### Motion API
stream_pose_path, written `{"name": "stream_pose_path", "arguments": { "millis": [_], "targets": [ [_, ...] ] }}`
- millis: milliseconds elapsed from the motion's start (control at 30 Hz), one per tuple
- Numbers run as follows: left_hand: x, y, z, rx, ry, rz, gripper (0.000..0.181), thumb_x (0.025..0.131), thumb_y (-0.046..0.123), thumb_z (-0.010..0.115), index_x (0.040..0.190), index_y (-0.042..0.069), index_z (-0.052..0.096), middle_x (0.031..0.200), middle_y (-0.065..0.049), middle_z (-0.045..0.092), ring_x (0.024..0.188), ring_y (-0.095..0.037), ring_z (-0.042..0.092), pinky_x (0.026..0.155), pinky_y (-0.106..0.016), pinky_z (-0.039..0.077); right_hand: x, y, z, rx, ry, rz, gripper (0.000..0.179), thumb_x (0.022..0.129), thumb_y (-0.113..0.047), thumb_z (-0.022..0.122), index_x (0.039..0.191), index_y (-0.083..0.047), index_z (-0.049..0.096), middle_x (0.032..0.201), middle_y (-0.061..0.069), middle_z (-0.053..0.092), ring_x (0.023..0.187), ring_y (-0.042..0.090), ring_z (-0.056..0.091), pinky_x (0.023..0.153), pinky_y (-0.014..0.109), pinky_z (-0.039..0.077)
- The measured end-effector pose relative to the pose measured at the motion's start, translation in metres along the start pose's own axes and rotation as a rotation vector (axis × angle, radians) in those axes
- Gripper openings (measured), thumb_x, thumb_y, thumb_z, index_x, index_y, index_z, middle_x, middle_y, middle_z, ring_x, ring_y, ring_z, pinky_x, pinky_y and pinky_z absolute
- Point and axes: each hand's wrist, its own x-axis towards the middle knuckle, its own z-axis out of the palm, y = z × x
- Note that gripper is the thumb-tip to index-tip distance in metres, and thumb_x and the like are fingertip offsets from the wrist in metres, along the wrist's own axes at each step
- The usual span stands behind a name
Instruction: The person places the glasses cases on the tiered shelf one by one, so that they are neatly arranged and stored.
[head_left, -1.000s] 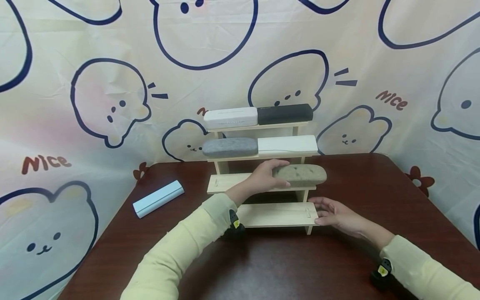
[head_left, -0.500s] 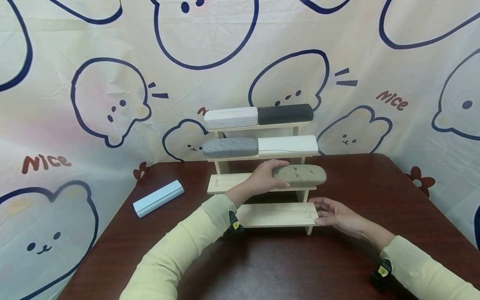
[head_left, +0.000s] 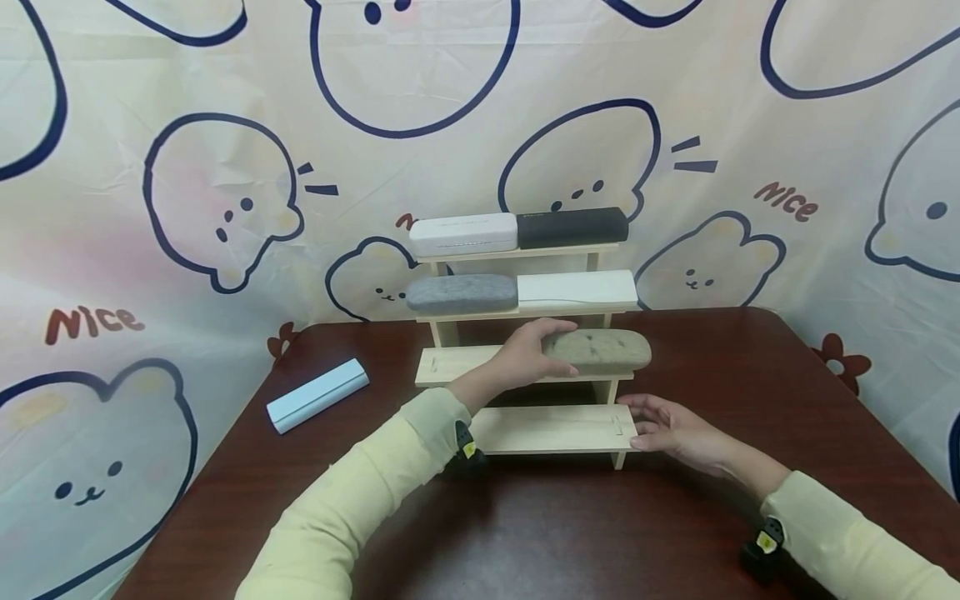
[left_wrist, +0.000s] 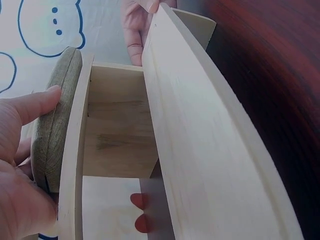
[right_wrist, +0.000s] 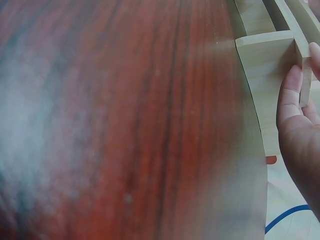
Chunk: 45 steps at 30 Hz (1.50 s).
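Observation:
My left hand [head_left: 522, 357] grips the left end of a mottled olive-green glasses case [head_left: 600, 351], thumb on the near side and fingers behind. The case lies on the right part of the second step up of a pale wooden tiered stand [head_left: 551, 428]. In the left wrist view, the thumb presses the side of the glasses case [left_wrist: 57, 120]. At the right end of the lowest step, my right hand [head_left: 678, 435] pinches the board's edge. The right wrist view shows thumb and fingers on both sides of that wooden board [right_wrist: 305, 82].
Higher steps bear a white case [head_left: 463, 235], a black case [head_left: 572, 228], a grey case [head_left: 461, 294] and a white flat-sided case [head_left: 576, 290]. A light-blue case [head_left: 317, 396] lies on the dark table [head_left: 570, 533], left of the stand. Behind hangs a printed cloth [head_left: 420, 75].
The olive glasses case and my left hand have shifted very slightly left along the step. My right hand stays at the stand's end.

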Motion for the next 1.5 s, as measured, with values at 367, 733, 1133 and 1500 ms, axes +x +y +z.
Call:
{"name": "stream_pose_path", "arguments": {
  "millis": [367,733,1133,1500],
  "targets": [
    [-0.008,-0.001,-0.008,-0.016,0.005,0.019,0.070,0.076,0.020,0.085,0.139,0.014,0.054,0.139,0.000,0.050,0.116,-0.015,0.049,0.100,-0.031,0.040,0.000,0.000,0.000,-0.011,0.005,0.008,0.071,0.090,-0.005,0.066,0.144,0.010,0.021,0.133,0.022,0.046,0.113,0.028,0.053,0.091,0.035,0.051],
    [-0.025,-0.007,-0.022,-0.029,0.015,0.048,0.066,0.079,0.020,0.082,0.139,0.014,0.053,0.142,0.001,0.048,0.125,-0.015,0.046,0.104,-0.033,0.038,0.001,0.001,0.000,-0.007,0.005,-0.002,0.070,0.090,-0.003,0.066,0.144,0.010,0.022,0.132,0.021,0.047,0.113,0.027,0.053,0.090,0.036,0.051],
    [-0.052,-0.007,-0.040,-0.016,0.010,0.036,0.064,0.083,0.021,0.079,0.141,0.015,0.051,0.145,0.000,0.046,0.135,-0.018,0.039,0.109,-0.040,0.033,-0.001,0.001,0.002,0.002,0.025,0.005,0.072,0.089,-0.003,0.067,0.144,0.009,0.023,0.134,0.022,0.045,0.113,0.027,0.054,0.090,0.034,0.051],
    [-0.084,-0.021,-0.053,-0.048,0.069,0.067,0.062,0.082,0.016,0.080,0.138,0.013,0.054,0.138,-0.001,0.051,0.128,-0.018,0.045,0.107,-0.040,0.037,0.000,-0.002,0.005,-0.009,0.040,0.029,0.073,0.089,-0.006,0.067,0.144,0.009,0.023,0.136,0.022,0.043,0.113,0.028,0.054,0.090,0.033,0.050]
  ]
}}
